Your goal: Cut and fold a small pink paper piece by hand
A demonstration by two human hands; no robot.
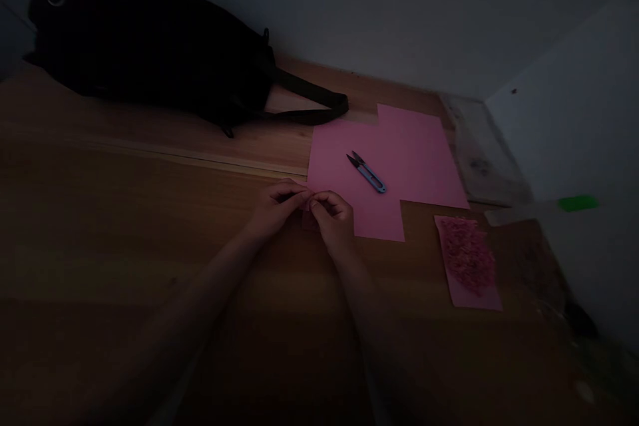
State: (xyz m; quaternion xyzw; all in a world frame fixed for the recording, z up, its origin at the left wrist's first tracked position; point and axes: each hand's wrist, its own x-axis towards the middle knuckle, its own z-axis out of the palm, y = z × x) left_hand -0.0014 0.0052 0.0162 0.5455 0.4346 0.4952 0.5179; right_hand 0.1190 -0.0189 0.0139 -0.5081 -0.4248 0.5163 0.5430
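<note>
My left hand and my right hand meet above the wooden table, thumbs and fingertips pinched together. Between them is a small piece of pink paper, mostly covered by the fingers. Its exact shape is too dark to make out. Just beyond the right hand lie overlapping pink paper sheets. Thread snips with a blue handle rest on the sheets, blades pointing up and left, touched by neither hand.
To the right, a heap of shredded pink bits sits on a small pink card. A black bag lies along the wall at the back left, its strap reaching toward the sheets. A green-tipped object is at far right.
</note>
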